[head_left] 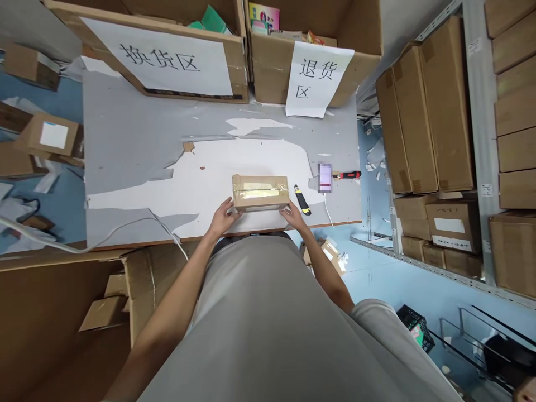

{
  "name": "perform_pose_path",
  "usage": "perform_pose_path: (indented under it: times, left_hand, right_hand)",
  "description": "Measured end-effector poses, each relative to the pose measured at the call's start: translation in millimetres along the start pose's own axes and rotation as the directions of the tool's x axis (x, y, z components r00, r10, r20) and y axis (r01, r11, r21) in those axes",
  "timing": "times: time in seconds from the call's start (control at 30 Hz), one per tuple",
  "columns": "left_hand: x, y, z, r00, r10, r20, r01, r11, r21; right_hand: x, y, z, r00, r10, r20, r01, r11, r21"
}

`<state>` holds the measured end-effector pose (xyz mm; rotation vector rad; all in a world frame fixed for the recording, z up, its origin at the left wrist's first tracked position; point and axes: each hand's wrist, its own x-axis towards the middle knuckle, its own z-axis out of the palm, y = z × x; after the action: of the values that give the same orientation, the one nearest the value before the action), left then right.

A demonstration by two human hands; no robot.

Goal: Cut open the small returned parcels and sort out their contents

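A small taped cardboard box point(260, 192) is on the worn white patch of the table, close to its front edge. At the box's left end, my left hand point(224, 218) grips the lower corner with thumb and fingers. My right hand point(293, 215) holds the opposite lower corner in the same way. Clear shiny tape runs along the top of the box. Just right of it lies a yellow and black utility knife point(302, 200). Farther right are a phone point(325, 177) with a white cable and a red and black handled tool point(348, 175), its head partly hidden by the phone.
Two large open cartons with paper signs, one left point(192, 67) and one right point(268, 70), stand along the table's point(125, 128) back. A shelf of boxes point(446, 111) rises at right. A big open carton point(62, 312) sits front left; a white cable point(121, 225) crosses the table's left edge.
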<state>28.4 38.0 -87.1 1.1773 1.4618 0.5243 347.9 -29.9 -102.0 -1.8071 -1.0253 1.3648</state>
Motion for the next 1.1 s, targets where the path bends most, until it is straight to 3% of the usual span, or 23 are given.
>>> perform_pose_path:
  times: [0.13, 0.3, 0.53, 0.7, 0.9, 1.1]
  left_hand:
    - [-5.7, 9.3, -9.2, 0.997, -0.012, -0.074, 0.001, 0.99, -0.143]
    - [1.1, 12.5, -22.5, 0.992, -0.077, -0.096, 0.065, 0.99, -0.128]
    - [-0.9, -8.7, -23.5, 0.972, -0.231, -0.034, 0.216, 0.947, -0.236]
    - [-14.0, -23.6, -25.4, 0.963, -0.267, -0.033, 0.257, 0.948, -0.186]
    - [-16.8, -21.3, -23.7, 0.981, -0.195, 0.002, 0.193, 0.969, -0.154]
    - [-8.6, 6.6, -30.5, 0.987, -0.009, -0.16, -0.002, 0.998, -0.07]
  right_hand:
    - [4.4, -9.3, -7.0, 0.997, -0.063, -0.045, 0.062, 0.998, -0.02]
    - [12.0, -11.8, -3.1, 0.993, -0.049, -0.106, 0.039, 0.994, -0.098]
    - [2.9, 4.0, 11.0, 0.992, 0.055, -0.11, -0.065, 0.994, -0.093]
    - [-13.0, 6.6, 12.0, 0.99, 0.094, -0.101, -0.101, 0.992, -0.069]
    - [-17.0, -4.0, 20.0, 0.992, 0.076, -0.104, -0.081, 0.996, -0.04]
    - [-6.8, -33.2, 18.4, 0.983, 0.012, -0.183, -0.019, 0.999, -0.036]
